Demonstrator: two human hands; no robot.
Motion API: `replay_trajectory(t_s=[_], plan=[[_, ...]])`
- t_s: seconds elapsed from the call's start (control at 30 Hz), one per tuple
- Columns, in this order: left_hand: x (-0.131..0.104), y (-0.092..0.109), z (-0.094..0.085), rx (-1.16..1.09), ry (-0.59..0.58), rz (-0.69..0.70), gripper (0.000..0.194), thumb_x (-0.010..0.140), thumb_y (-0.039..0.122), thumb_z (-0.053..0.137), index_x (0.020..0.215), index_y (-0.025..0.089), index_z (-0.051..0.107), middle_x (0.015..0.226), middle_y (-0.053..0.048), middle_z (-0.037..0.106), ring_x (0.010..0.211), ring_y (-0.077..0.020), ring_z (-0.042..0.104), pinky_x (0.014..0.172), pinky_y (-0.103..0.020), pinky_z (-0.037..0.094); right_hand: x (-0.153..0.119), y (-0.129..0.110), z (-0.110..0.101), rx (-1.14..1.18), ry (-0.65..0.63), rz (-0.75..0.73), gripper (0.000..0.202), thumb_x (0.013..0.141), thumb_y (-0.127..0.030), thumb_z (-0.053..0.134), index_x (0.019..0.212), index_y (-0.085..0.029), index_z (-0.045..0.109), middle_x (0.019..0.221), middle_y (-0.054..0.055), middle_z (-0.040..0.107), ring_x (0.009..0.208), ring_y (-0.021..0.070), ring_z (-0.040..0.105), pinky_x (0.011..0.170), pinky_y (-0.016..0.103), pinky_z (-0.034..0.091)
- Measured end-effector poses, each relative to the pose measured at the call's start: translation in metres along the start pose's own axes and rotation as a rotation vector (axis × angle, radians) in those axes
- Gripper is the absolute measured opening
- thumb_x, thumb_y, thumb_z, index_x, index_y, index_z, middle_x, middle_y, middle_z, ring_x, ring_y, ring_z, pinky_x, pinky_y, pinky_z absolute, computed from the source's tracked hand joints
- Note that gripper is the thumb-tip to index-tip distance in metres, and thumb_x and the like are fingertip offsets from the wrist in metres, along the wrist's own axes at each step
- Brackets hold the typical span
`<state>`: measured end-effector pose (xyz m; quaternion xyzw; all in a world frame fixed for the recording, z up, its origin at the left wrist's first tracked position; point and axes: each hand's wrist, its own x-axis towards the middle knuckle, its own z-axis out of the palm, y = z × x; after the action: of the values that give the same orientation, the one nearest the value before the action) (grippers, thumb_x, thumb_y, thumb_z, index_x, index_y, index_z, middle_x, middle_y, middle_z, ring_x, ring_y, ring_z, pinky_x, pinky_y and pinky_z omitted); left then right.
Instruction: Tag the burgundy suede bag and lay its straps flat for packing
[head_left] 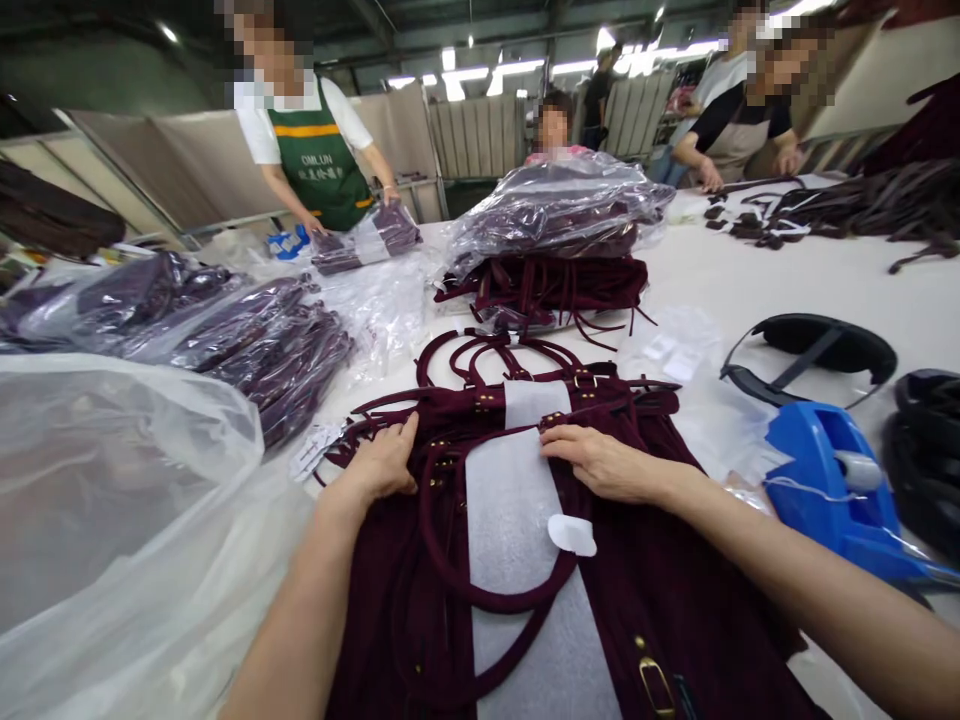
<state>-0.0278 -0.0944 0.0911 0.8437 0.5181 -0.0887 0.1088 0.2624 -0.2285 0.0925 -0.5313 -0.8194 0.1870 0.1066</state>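
A dark burgundy handbag (637, 570) with rounded handles and gold-coloured metal fittings lies flat before me on the table. Down its middle runs a strip of whitish paper (510, 500), under the looped front handle (487, 600). A small white tab (571, 535) sits by that handle. My left hand (382, 462) rests on the bag's upper left, thumb and fingers apart. At the upper middle, my right hand (596, 460) touches the bag by the handle's base with its fingers stretched out; their undersides are hidden. Paper tags (315, 450) stick out left of my left hand.
Clear plastic sheeting (112, 480) covers the near left. Bagged burgundy goods (247, 320) are piled behind it, with another stack (555, 220) straight ahead. On the right are a blue tape dispenser (832, 490) and a black visor (825, 345). Co-workers (322, 150) stand across the table.
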Motion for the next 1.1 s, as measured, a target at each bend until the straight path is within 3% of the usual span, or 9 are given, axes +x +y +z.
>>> replay_trajectory(t_s=[0.17, 0.33, 0.47, 0.53, 0.67, 0.77, 0.87, 0.97, 1.1], plan=[[-0.021, 0.021, 0.002, 0.211, -0.023, 0.157, 0.085, 0.067, 0.017, 0.060, 0.141, 0.025, 0.019, 0.146, -0.019, 0.018, 0.132, -0.0368, 0.020, 0.096, -0.053, 0.031, -0.024, 0.008, 0.003, 0.089, 0.060, -0.090, 0.047, 0.073, 0.000, 0.035, 0.105, -0.021, 0.061, 0.128, 0.005, 0.050, 0.128, 0.0166, 0.035, 0.107, 0.039, 0.030], [-0.034, 0.017, 0.000, 0.078, -0.095, 0.329, 0.045, 0.072, 0.008, 0.048, 0.113, 0.025, 0.055, 0.139, -0.009, 0.036, 0.123, -0.0269, 0.039, 0.094, -0.042, 0.039, -0.022, 0.010, -0.013, 0.194, -0.033, -0.031, 0.033, 0.069, -0.003, 0.043, 0.090, -0.022, 0.060, 0.123, 0.004, 0.052, 0.129, 0.0177, 0.033, 0.107, 0.038, 0.030], [-0.038, 0.008, -0.014, -0.159, -0.196, 0.400, 0.046, 0.068, 0.005, 0.043, 0.108, 0.024, 0.057, 0.129, -0.003, 0.049, 0.118, -0.0199, 0.046, 0.098, -0.033, 0.037, -0.015, 0.016, -0.030, 0.302, -0.104, -0.005, 0.017, 0.076, -0.018, 0.049, 0.092, -0.021, 0.056, 0.115, 0.005, 0.057, 0.124, 0.0211, 0.040, 0.104, 0.040, 0.033], [-0.028, 0.002, -0.020, -0.321, -0.122, 0.323, 0.048, 0.070, 0.005, 0.038, 0.111, 0.023, 0.056, 0.120, -0.002, 0.057, 0.112, -0.0164, 0.051, 0.097, -0.029, 0.037, -0.012, 0.018, -0.031, 0.304, -0.149, -0.006, 0.013, 0.076, -0.022, 0.052, 0.088, -0.020, 0.057, 0.113, 0.006, 0.059, 0.123, 0.0230, 0.042, 0.103, 0.041, 0.035], [0.019, 0.001, -0.013, -0.561, 0.274, -0.154, 0.033, 0.081, 0.035, 0.045, 0.096, 0.011, 0.063, 0.097, -0.011, 0.065, 0.093, -0.0247, 0.059, 0.084, -0.034, 0.044, -0.010, 0.018, -0.021, 0.236, -0.202, -0.010, 0.007, 0.075, -0.021, 0.054, 0.080, -0.020, 0.058, 0.110, 0.006, 0.061, 0.120, 0.0233, 0.045, 0.101, 0.039, 0.037], [0.045, 0.017, 0.009, -0.854, 0.310, -0.197, 0.047, 0.076, 0.053, 0.053, 0.092, 0.011, 0.064, 0.088, -0.011, 0.066, 0.083, -0.0242, 0.060, 0.075, -0.033, 0.046, -0.010, 0.014, -0.025, 0.167, -0.256, 0.022, 0.009, 0.071, -0.019, 0.055, 0.080, -0.021, 0.059, 0.115, 0.006, 0.059, 0.118, 0.0240, 0.048, 0.098, 0.038, 0.040], [0.034, 0.042, 0.030, -0.784, 0.425, -0.069, 0.047, 0.069, 0.055, 0.061, 0.092, 0.014, 0.064, 0.092, -0.009, 0.064, 0.088, -0.0244, 0.058, 0.079, -0.035, 0.043, 0.002, 0.002, -0.048, 0.118, -0.203, 0.006, 0.016, 0.073, -0.028, 0.059, 0.089, -0.023, 0.061, 0.119, 0.006, 0.057, 0.114, 0.0256, 0.051, 0.095, 0.038, 0.043], [-0.007, 0.060, 0.043, -0.507, 0.511, 0.308, 0.050, 0.074, 0.059, 0.054, 0.097, 0.015, 0.061, 0.094, -0.009, 0.061, 0.090, -0.0234, 0.053, 0.082, -0.039, 0.039, 0.043, -0.019, -0.066, 0.097, 0.103, -0.130, 0.026, 0.083, -0.035, 0.051, 0.106, -0.023, 0.057, 0.118, 0.007, 0.057, 0.110, 0.0220, 0.053, 0.093, 0.035, 0.043], [-0.049, 0.064, 0.049, -0.209, 0.470, 0.605, 0.058, 0.081, 0.060, 0.042, 0.105, 0.009, 0.054, 0.089, -0.010, 0.057, 0.085, -0.0227, 0.050, 0.076, -0.040, 0.037, 0.126, -0.040, -0.048, -0.115, 0.241, -0.366, 0.025, 0.090, -0.031, 0.042, 0.105, -0.017, 0.058, 0.107, 0.008, 0.062, 0.106, 0.0190, 0.054, 0.096, 0.035, 0.037]])
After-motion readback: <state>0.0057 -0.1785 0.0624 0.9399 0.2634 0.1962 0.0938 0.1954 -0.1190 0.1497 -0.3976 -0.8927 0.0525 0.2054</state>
